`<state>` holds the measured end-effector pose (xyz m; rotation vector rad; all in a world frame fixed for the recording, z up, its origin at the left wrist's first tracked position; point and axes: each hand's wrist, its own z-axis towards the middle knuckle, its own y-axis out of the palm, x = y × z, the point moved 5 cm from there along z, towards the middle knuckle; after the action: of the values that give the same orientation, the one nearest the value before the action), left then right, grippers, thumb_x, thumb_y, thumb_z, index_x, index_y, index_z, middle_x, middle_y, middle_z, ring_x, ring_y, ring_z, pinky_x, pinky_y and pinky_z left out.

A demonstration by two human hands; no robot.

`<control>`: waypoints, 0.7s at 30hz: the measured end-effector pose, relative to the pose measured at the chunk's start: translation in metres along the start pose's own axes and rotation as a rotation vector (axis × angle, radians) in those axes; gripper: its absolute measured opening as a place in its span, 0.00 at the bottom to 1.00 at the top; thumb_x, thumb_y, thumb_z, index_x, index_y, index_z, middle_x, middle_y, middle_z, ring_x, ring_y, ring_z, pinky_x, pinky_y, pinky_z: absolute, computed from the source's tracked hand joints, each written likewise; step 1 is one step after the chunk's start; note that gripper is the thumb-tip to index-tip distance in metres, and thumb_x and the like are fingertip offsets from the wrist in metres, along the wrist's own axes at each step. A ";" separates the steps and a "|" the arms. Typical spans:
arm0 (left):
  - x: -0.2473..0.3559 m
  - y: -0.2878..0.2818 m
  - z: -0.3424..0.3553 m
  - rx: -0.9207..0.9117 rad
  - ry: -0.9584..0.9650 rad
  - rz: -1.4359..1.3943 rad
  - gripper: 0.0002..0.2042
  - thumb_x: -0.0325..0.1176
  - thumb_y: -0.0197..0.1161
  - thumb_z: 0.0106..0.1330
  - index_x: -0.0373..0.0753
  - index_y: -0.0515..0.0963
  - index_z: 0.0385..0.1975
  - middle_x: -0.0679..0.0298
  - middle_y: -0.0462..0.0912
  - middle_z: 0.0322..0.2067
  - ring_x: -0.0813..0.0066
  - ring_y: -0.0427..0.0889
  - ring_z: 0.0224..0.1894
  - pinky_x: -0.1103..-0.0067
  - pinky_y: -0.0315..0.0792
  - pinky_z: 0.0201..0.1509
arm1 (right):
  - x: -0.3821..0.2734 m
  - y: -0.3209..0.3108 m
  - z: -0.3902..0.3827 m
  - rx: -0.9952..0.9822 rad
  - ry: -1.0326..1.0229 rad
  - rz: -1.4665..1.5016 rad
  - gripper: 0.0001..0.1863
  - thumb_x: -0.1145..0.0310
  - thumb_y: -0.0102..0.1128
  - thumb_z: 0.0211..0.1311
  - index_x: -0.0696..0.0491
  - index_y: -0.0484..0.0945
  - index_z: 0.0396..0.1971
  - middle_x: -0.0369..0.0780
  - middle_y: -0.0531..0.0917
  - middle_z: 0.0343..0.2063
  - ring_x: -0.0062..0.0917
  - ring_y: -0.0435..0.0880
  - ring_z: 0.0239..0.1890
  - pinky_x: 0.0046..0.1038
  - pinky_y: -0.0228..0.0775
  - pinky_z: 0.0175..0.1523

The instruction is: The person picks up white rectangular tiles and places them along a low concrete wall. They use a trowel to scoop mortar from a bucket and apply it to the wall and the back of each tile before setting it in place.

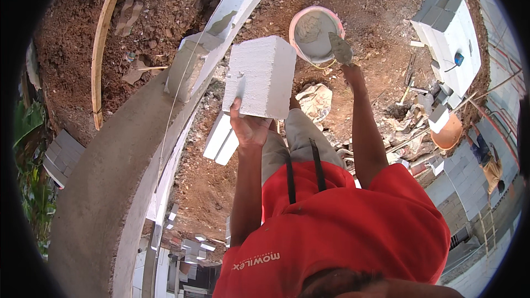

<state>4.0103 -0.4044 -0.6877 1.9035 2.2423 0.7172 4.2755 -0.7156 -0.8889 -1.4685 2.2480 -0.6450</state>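
A white lightweight concrete block (251, 77) rests in my left hand (251, 127), with the thumb on its near face and the other fingers mostly hidden beneath. My right hand (353, 77) grips a trowel (340, 49) whose blade is coated in grey mortar. That blade lies over the right rim of a pink bucket (293, 26) holding wet grey mortar (317, 36). To the left of the block runs a low wall (190, 91), with patches of mortar and a pale block course along its top.
A taut string (175, 105) follows the wall. Loose white blocks (221, 140) lie on the dirt by my legs, near a crumpled paper bag (316, 102). Block stacks (455, 38) and an orange basin (447, 132) stand to the right. Another person (488, 165) is at far right.
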 end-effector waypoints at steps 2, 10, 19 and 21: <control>-0.003 0.007 0.007 0.002 0.016 0.019 0.39 0.52 0.68 0.58 0.40 0.66 0.68 0.58 0.75 0.61 0.58 0.77 0.61 0.59 0.77 0.60 | 0.002 0.002 0.014 0.055 -0.039 -0.098 0.31 0.44 0.58 0.56 0.55 0.84 0.48 0.46 0.88 0.32 0.40 0.89 0.40 0.40 0.76 0.49; -0.001 -0.046 0.017 0.217 0.057 0.077 0.37 0.48 0.69 0.59 0.39 0.66 0.67 0.58 0.75 0.61 0.59 0.77 0.61 0.60 0.79 0.59 | -0.040 0.034 0.053 0.083 -0.064 -0.285 0.32 0.47 0.61 0.56 0.58 0.83 0.52 0.54 0.85 0.49 0.47 0.84 0.54 0.41 0.76 0.58; -0.007 -0.110 0.026 0.368 0.076 0.188 0.40 0.50 0.70 0.57 0.40 0.64 0.69 0.60 0.73 0.63 0.60 0.75 0.63 0.60 0.76 0.62 | -0.057 0.143 0.118 -0.214 -0.330 0.297 0.29 0.51 0.68 0.55 0.58 0.83 0.50 0.48 0.86 0.35 0.35 0.87 0.37 0.32 0.79 0.39; -0.012 -0.115 0.031 0.346 0.064 0.170 0.40 0.50 0.70 0.57 0.40 0.64 0.69 0.60 0.73 0.63 0.61 0.74 0.64 0.60 0.75 0.63 | -0.041 0.150 0.108 -0.314 -0.346 0.563 0.26 0.52 0.68 0.57 0.56 0.83 0.48 0.42 0.83 0.27 0.28 0.84 0.27 0.29 0.75 0.29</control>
<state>3.9213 -0.4182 -0.7662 2.2786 2.3929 0.4347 4.2379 -0.6438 -1.0599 -0.8924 2.3788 0.1301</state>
